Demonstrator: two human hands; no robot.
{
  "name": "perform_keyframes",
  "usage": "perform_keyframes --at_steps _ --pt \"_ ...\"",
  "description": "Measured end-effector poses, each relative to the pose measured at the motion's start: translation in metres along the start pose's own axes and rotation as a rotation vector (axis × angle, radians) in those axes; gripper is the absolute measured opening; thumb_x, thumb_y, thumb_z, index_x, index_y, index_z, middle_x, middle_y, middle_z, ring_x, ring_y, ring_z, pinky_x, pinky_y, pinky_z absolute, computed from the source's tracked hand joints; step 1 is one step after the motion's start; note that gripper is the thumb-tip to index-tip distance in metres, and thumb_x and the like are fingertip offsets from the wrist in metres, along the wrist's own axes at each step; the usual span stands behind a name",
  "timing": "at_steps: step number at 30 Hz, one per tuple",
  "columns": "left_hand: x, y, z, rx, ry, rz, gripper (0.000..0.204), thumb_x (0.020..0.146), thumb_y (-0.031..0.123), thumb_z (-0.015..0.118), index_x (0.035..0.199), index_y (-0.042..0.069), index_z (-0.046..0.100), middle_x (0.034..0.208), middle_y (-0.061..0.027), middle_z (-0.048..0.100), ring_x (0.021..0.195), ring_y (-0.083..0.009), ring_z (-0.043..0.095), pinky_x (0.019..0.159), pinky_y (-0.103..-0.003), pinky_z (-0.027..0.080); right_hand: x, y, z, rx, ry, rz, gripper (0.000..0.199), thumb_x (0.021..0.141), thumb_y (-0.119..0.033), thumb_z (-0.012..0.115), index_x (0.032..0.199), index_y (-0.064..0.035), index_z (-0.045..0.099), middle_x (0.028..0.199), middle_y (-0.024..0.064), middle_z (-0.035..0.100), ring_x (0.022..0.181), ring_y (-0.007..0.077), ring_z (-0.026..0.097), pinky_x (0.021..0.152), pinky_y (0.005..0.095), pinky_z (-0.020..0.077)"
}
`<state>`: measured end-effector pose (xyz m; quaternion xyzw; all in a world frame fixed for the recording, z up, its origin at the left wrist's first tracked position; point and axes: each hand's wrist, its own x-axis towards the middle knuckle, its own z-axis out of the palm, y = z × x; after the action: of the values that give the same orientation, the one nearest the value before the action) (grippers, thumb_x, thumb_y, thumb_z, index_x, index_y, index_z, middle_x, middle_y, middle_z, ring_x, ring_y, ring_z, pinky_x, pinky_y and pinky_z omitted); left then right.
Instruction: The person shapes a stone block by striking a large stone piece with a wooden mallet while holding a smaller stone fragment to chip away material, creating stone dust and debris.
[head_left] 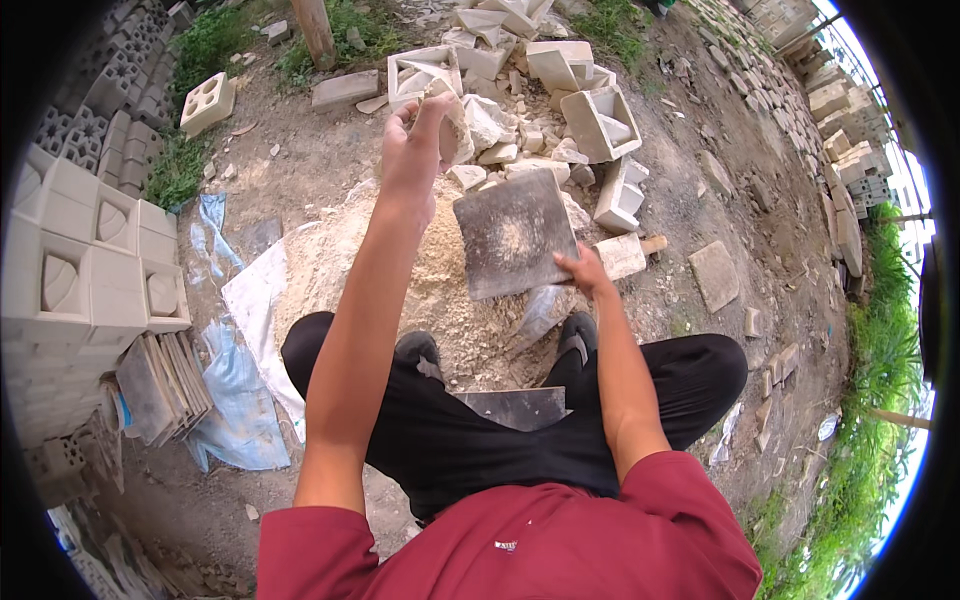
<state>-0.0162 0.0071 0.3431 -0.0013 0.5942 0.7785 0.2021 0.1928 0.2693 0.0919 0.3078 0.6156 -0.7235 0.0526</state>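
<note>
My right hand (583, 270) grips the lower right edge of a dark, square flat plate (500, 245). The plate is held tilted above a heap of pale sandy powder (430, 290), and a light dusty patch marks its middle. Raised farther away and to the left, my left hand (412, 150) is closed with its fingers pinched together. A pale, rough-edged piece (456, 135) shows right beside its thumb side; the hand partly covers it. Between my legs lies another dark flat plate (515, 408).
Broken pale blocks (600, 125) and rubble pile up beyond the heap. Stacked blocks (115, 285) rise at the left, above leaning flat slabs (165, 385). Blue plastic sheeting (235, 400) and a white sack (260, 290) lie left of the heap. A flat slab (713, 275) rests at the right.
</note>
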Motion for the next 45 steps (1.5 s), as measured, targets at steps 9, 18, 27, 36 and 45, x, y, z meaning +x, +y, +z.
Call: perform_keyframes --at_steps 9,18,27,36,45 --pt "0.011 0.001 0.001 -0.037 -0.017 0.068 0.075 0.078 0.048 0.066 0.13 -0.001 0.042 0.114 -0.0172 0.047 0.105 -0.0267 0.048 0.094 -0.045 0.046 0.021 0.012 0.031 0.151 -0.096 0.1 0.048 0.091 -0.014 0.066 0.131 -0.0028 0.043 0.118 0.0117 0.06 0.098 0.0232 0.065 0.077 0.045 0.0605" --pt "0.012 -0.031 0.01 0.158 -0.03 0.016 0.076 0.08 0.047 0.065 0.134 0.0 0.041 0.117 -0.0151 0.05 0.107 -0.0241 0.052 0.091 -0.042 0.048 0.041 0.069 0.019 -1.022 -0.022 0.188 0.097 0.071 -0.074 0.067 0.117 0.0108 0.06 0.12 0.03 0.061 0.109 0.0424 0.061 0.091 0.045 0.0499" --pt "0.013 -0.11 0.032 0.642 -0.182 0.042 0.093 0.068 0.037 0.079 0.14 -0.001 0.035 0.118 -0.0206 0.055 0.109 -0.0271 0.056 0.089 -0.035 0.05 0.073 0.014 -0.014 -0.725 0.083 0.239 0.056 0.079 -0.055 0.07 0.076 0.0009 0.071 0.084 0.0203 0.071 0.083 0.0317 0.069 0.074 0.0401 0.0525" --pt "0.018 -0.236 0.015 1.62 -0.876 0.203 0.11 0.056 0.039 0.085 0.147 0.011 0.029 0.137 -0.0211 0.045 0.127 -0.037 0.045 0.109 -0.046 0.037 0.084 0.002 -0.175 -1.284 0.602 0.119 0.034 0.08 -0.019 0.061 0.105 0.0048 0.064 0.108 0.0254 0.065 0.101 0.0392 0.063 0.09 0.0453 0.0495" --pt "-0.003 -0.303 0.015 1.613 -0.64 0.232 0.113 0.06 0.034 0.086 0.15 0.012 0.02 0.15 -0.0135 0.033 0.141 -0.0314 0.031 0.115 -0.057 0.025 0.068 0.037 -0.205 -1.547 0.351 0.295 0.077 0.077 0.001 0.062 0.146 -0.013 0.03 0.159 0.0124 0.02 0.147 0.0343 0.019 0.115 0.0605 0.0211"
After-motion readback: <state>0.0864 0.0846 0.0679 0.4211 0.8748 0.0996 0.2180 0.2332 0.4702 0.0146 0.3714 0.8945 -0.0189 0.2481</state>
